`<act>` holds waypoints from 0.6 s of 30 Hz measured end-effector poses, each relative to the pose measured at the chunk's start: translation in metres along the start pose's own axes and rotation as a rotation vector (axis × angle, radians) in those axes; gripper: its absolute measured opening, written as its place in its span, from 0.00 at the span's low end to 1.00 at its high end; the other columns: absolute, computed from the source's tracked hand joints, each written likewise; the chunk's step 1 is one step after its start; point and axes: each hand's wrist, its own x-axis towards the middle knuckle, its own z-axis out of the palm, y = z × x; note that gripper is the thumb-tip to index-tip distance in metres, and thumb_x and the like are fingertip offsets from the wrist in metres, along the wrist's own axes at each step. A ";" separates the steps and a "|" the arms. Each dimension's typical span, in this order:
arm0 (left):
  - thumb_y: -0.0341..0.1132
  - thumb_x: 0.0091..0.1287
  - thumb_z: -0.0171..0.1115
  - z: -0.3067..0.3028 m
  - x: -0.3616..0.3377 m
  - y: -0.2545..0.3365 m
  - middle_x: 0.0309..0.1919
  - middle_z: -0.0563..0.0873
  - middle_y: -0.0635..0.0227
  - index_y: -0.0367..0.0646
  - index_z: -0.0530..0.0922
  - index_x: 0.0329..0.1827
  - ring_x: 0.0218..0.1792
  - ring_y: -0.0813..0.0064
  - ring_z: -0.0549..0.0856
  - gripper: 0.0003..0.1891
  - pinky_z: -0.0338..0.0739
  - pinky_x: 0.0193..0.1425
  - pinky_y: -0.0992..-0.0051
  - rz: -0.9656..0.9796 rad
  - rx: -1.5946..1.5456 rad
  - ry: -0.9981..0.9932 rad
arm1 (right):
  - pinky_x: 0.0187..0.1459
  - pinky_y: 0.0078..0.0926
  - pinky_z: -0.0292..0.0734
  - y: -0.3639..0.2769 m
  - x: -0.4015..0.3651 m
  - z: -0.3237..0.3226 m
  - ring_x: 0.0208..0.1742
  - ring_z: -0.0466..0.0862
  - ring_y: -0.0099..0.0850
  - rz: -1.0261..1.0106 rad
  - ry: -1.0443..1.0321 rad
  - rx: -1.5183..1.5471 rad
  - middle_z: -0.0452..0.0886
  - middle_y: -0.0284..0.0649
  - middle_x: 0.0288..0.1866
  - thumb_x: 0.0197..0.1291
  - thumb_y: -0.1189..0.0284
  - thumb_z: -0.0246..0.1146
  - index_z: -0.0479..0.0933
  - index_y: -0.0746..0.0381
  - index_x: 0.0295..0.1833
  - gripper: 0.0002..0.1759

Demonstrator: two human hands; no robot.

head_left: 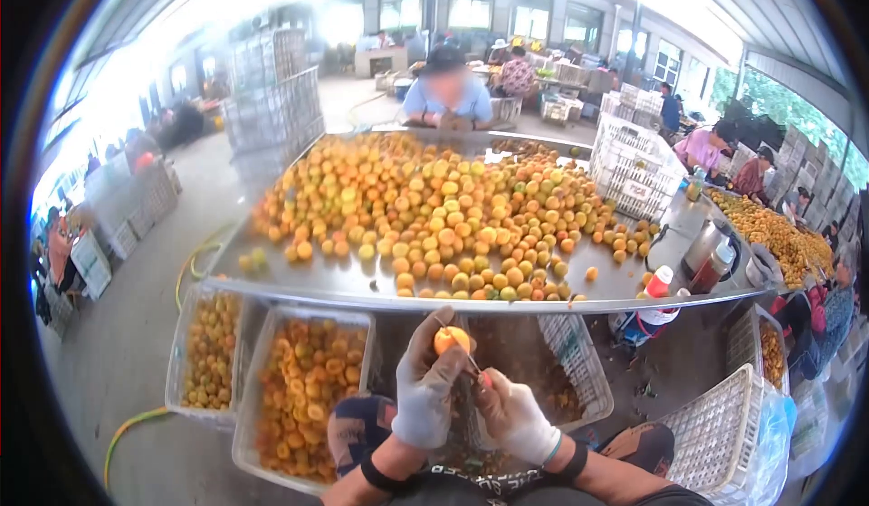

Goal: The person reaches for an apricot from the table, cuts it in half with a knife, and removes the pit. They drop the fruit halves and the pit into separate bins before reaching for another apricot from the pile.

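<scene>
Left grip curled round fruit | right grip closed round tool, against fruit | tabletop edge lay just beyond grips | crate sat close left | floor gap showed right

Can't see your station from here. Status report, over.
Left white-gloved hand holding round orange fruit. Right white-gloved hand gripping thin red-handled tool, tip at fruit. Nothing visibly in the way.

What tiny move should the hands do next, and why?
Perhaps the right hand should gently work the thin tool against the fruit, because the left hand grips that fruit and the tool seems to reach it. How deep, I can't tell.
</scene>
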 end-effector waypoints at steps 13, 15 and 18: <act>0.39 0.77 0.58 0.001 0.009 -0.013 0.46 0.81 0.67 0.38 0.70 0.67 0.44 0.78 0.81 0.21 0.77 0.51 0.78 0.112 0.225 0.011 | 0.28 0.39 0.72 0.002 0.002 0.000 0.24 0.75 0.50 0.059 -0.011 -0.030 0.76 0.52 0.25 0.76 0.64 0.54 0.71 0.65 0.46 0.14; 0.44 0.77 0.58 -0.011 0.016 -0.027 0.46 0.82 0.66 0.38 0.73 0.64 0.45 0.76 0.81 0.21 0.77 0.51 0.77 0.108 0.276 0.020 | 0.28 0.42 0.72 0.009 0.004 0.000 0.26 0.78 0.57 0.069 -0.039 -0.114 0.78 0.54 0.26 0.75 0.65 0.54 0.71 0.65 0.45 0.12; 0.52 0.76 0.56 -0.023 0.023 -0.042 0.45 0.83 0.65 0.39 0.77 0.58 0.45 0.73 0.81 0.23 0.77 0.49 0.74 -0.371 -0.581 -0.059 | 0.28 0.47 0.72 0.014 0.010 0.001 0.31 0.81 0.60 0.116 -0.016 -0.259 0.78 0.57 0.26 0.74 0.64 0.56 0.71 0.64 0.45 0.12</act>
